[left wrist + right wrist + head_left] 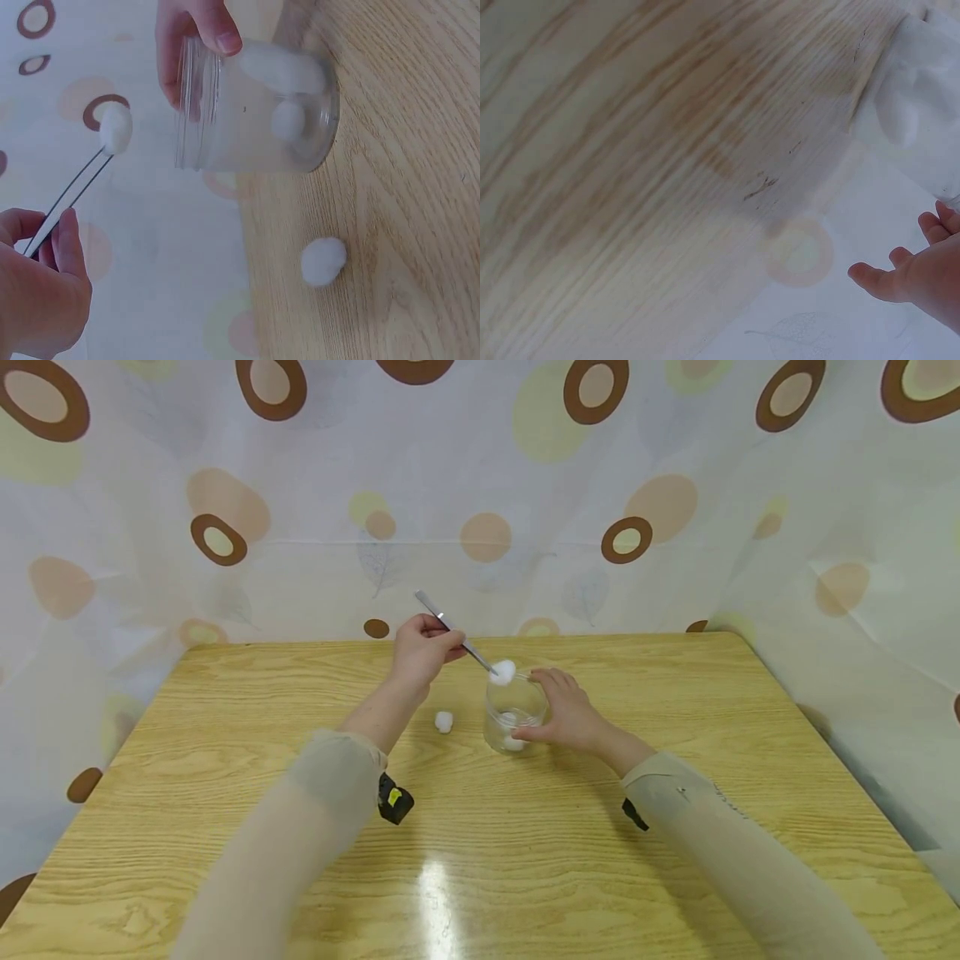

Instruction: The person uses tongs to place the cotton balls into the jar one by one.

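My left hand (422, 653) pinches metal tweezers (474, 652), whose tips hold a white cotton ball (502, 672) above the rim of a clear jar (492, 708). In the left wrist view this cotton ball (115, 129) is just outside the jar's mouth. My right hand (570, 717) grips the jar near its top, with thumb and fingers on opposite sides. Several cotton balls (289, 120) lie inside the jar. Another loose cotton ball (444, 721) rests on the table to the left of it. The right wrist view catches only part of the right hand (922, 277).
The wood-grain table (487, 843) carries the jar near its far side. Behind it and along the sides hangs a pale curtain (435, 460) with round brown and peach prints. A black wrist strap piece (394, 800) shows under the left sleeve.
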`<state>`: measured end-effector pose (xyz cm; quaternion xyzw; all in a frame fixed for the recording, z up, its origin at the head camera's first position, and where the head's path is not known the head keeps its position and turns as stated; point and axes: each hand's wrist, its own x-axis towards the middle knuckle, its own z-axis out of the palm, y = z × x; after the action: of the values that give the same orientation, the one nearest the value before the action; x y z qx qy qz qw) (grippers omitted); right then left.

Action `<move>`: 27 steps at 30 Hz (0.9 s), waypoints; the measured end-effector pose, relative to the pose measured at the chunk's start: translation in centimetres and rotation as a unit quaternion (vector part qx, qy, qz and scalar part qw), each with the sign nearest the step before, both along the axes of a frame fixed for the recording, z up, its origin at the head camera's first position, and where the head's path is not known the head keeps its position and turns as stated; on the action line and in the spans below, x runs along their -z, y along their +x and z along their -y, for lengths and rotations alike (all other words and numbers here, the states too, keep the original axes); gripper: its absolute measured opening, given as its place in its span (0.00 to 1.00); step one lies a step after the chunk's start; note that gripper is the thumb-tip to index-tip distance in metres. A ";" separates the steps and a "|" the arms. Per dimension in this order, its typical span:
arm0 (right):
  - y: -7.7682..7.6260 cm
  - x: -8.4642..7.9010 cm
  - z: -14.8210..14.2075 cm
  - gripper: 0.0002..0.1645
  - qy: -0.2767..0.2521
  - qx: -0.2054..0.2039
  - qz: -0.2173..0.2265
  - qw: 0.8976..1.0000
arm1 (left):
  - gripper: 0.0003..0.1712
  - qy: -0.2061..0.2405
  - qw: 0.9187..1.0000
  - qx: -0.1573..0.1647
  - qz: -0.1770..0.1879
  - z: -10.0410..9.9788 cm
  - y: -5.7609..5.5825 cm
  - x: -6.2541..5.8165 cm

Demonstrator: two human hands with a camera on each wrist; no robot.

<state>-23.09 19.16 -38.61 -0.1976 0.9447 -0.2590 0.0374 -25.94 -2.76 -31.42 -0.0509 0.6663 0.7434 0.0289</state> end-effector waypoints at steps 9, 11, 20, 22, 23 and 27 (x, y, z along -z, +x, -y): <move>-0.1 0.1 -0.2 0.53 -0.008 -0.001 0.001 1.000 | 0.08 0.006 1.000 0.002 -0.001 -1.3 0.0 0.5; -0.1 0.1 -0.2 0.53 -0.010 -0.001 0.001 1.000 | 0.08 0.007 1.000 0.000 0.000 -1.5 0.0 0.6; -0.1 0.2 -0.1 0.53 -0.005 -0.003 -0.002 1.000 | 0.10 -0.010 1.000 0.009 -0.005 -1.9 0.0 1.3; -0.1 0.2 -0.1 0.53 -0.004 -0.003 0.000 1.000 | 0.11 -0.009 1.000 0.009 -0.004 -2.0 0.1 1.5; -0.1 0.2 -0.1 0.53 -0.003 -0.003 0.001 1.000 | 0.11 -0.010 1.000 0.008 -0.003 -2.0 0.1 1.5; 0.0 0.1 -0.1 0.53 -0.001 -0.002 0.004 1.000 | 0.12 -0.008 1.000 0.002 0.001 -1.8 0.1 1.6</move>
<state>-23.13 19.29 -38.71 -0.1983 0.9440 -0.2605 0.0417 -25.83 -0.98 -33.02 -0.0507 0.6725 0.7377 0.0302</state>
